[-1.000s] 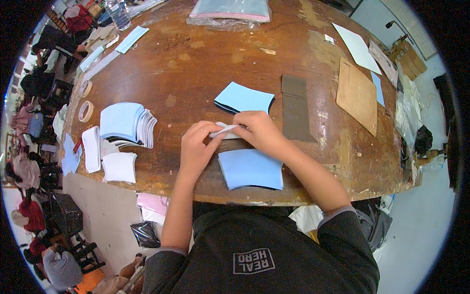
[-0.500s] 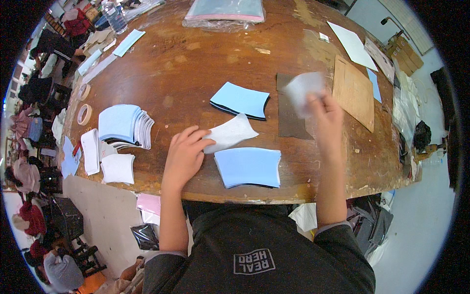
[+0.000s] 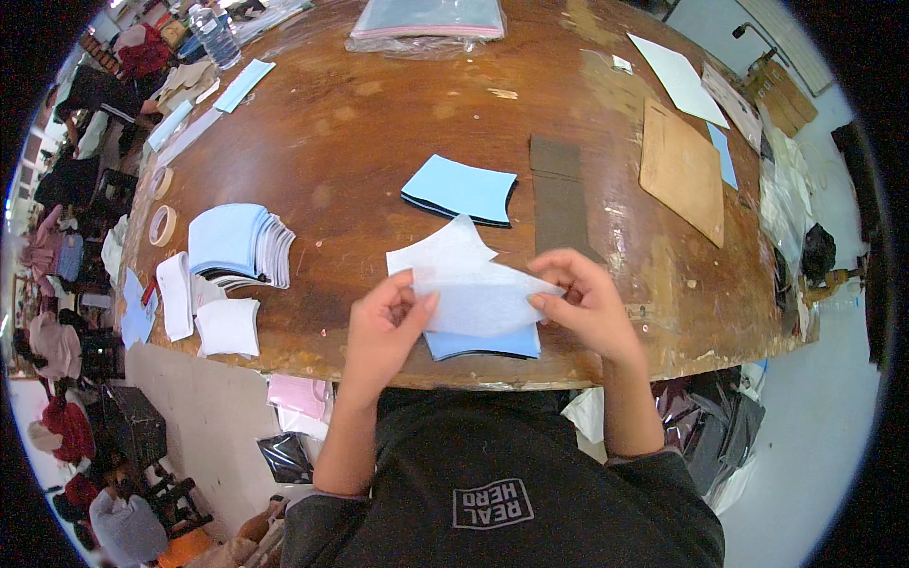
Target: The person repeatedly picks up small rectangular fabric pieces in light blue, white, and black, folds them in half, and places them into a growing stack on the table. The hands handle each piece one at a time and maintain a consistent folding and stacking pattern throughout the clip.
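Observation:
A thin, see-through white fabric piece (image 3: pixel 483 301) is stretched between my two hands. My left hand (image 3: pixel 390 317) pinches its left end, and my right hand (image 3: pixel 582 298) pinches its right end. Below it lies a small stack of light blue curved pieces (image 3: pixel 485 345), partly covered by the sheet. Just beyond, another white fabric piece (image 3: pixel 454 241) rests on the table, its near part hidden by the held one. A second blue stack with dark layers beneath (image 3: pixel 461 189) sits farther away.
At left are a thick pile of blue and white pieces (image 3: pixel 227 239), white cut pieces (image 3: pixel 227 328) and a tape roll (image 3: pixel 163 225). A dark brown strip (image 3: pixel 559 194) and a tan board (image 3: pixel 680 170) lie at right. Clear plastic bags (image 3: pixel 426 21) are at the far edge.
My right hand has brought the white piece from over the dark strip to above the near blue stack. My left hand has let go of the lying white piece and taken the other end.

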Tool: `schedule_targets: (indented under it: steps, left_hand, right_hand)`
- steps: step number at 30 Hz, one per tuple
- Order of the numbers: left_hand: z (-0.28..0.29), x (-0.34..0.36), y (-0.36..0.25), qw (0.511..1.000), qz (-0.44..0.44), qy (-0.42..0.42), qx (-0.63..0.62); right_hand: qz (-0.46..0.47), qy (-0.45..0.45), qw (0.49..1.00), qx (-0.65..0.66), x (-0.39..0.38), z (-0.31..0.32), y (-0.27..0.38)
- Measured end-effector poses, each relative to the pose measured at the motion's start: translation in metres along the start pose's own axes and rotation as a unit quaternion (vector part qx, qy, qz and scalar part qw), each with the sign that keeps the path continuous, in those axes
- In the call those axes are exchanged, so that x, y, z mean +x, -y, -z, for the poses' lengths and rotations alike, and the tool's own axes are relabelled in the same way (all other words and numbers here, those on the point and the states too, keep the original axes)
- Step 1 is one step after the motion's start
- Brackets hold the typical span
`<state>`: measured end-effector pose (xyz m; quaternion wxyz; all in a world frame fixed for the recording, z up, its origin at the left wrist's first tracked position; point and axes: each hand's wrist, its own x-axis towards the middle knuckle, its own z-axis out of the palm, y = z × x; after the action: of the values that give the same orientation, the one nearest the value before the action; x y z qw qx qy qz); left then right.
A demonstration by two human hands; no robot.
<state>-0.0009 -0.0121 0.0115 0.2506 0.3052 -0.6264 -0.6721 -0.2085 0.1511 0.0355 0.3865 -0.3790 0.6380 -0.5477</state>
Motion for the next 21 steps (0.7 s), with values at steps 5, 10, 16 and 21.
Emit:
schedule_targets:
  steps: [5,10,16,21]
  left_hand:
    - [-0.004,-0.019,-0.006,0.989,-0.006,0.008,0.149]
    - [0.001,-0.024,-0.001,0.981,-0.109,-0.001,0.162]
    - [0.001,-0.001,0.001,0.995,-0.090,-0.003,0.050]
    - [-0.010,0.006,-0.010,0.954,0.037,0.163,-0.250]
  right_hand:
    - [-0.084,-0.088,0.992,0.027,-0.022,-0.009,-0.009]
    - [0.047,-0.159,0.981,-0.096,-0.021,-0.015,-0.012]
    - [0.029,-0.016,0.999,0.019,-0.002,-0.024,0.025]
    - [0.162,0.073,0.981,0.077,0.015,-0.029,0.053]
